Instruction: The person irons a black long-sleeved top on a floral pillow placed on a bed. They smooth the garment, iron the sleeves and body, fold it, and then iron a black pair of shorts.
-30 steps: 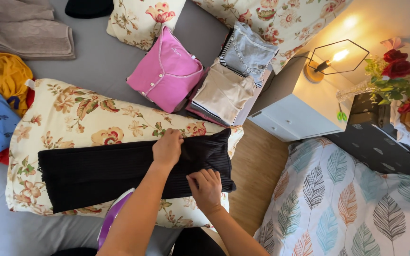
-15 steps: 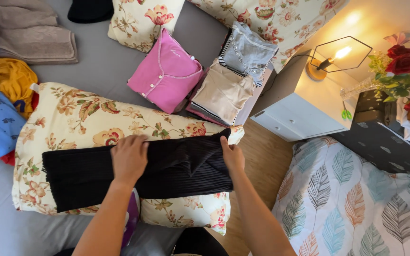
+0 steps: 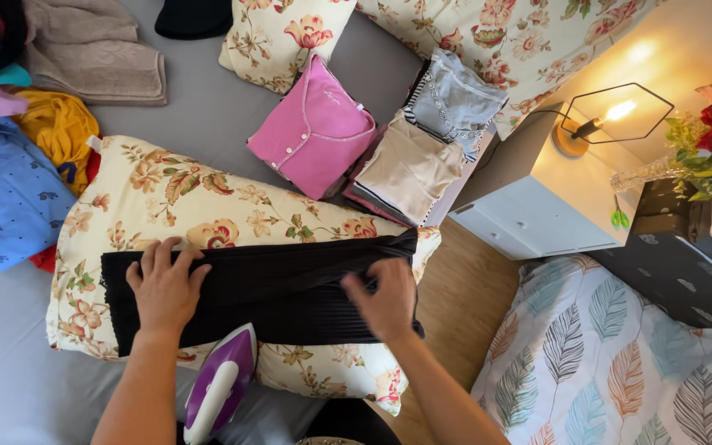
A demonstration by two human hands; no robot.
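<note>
Floral pillow (image 3: 175, 198) — both hands (image 3: 165, 284) flat on ribbed black cloth (image 3: 282, 288).

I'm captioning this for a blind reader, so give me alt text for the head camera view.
Seen from above, a person's left hand and right hand press flat on a black ribbed garment spread over a floral pillow on a grey bed. A purple and white iron stands just below the garment, with folded clothes stacked beyond and a lit bedside lamp at right.

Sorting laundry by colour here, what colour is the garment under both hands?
Black, with fine ribbing, the garment shows best in the head view, spread on a floral pillow.
</note>
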